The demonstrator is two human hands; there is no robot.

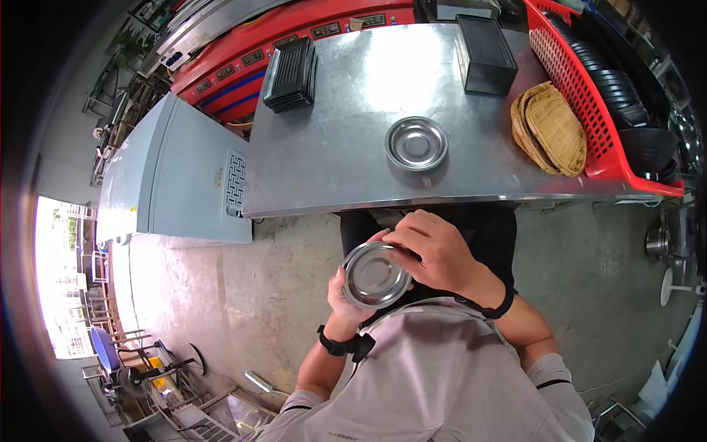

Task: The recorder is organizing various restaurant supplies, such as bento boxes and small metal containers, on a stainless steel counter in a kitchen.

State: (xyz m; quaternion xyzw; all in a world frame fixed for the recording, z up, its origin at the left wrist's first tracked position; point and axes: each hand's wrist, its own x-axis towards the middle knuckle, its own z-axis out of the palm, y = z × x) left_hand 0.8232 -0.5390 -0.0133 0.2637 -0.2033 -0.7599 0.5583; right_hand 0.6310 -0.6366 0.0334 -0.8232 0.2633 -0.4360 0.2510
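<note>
A small round stainless steel dish (374, 277) is held over my lap, in front of the table edge. My left hand (343, 300) grips it from the left and below, with the thumb along the rim. At the dish's upper right rim is my right hand (439, 255), its fingers curled and its thumb side against the metal. The right fingertips are partly hidden. A similar stainless steel dish (417, 144) sits on the steel table (339, 158), beyond my hands.
Black ribbed trays (291, 74) are stacked at the table's far left. A black box (486, 55) stands far right. Woven baskets (552, 129) lie beside a red crate (589, 88) of black bowls. A white cabinet (188, 173) adjoins the table's left end.
</note>
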